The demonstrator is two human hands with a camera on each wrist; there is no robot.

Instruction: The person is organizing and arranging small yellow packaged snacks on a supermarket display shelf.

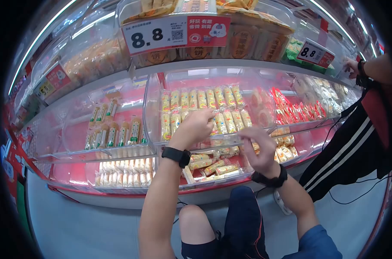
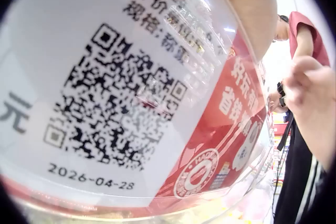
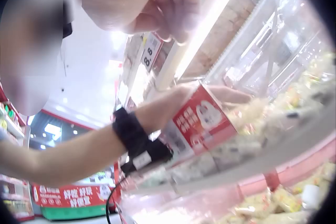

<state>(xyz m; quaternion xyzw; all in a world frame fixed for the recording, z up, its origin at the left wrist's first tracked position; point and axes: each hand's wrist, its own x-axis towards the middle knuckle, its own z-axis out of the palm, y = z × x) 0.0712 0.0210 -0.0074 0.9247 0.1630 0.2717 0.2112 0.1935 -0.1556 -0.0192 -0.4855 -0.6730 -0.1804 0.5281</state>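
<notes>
the left grip [image 1: 195, 126] is over rows of clear-wrapped, pale-yellow snack packs [image 1: 202, 99]; its closure and hold i cannot tell. the right grip [image 1: 261, 150], part-open, seemingly empty, is near the clear plastic bin [image 1: 151, 103]. probably tidying: next, align packs from above, clearing the walls.

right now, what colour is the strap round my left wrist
The strap is black; the head view shows it best.
</notes>
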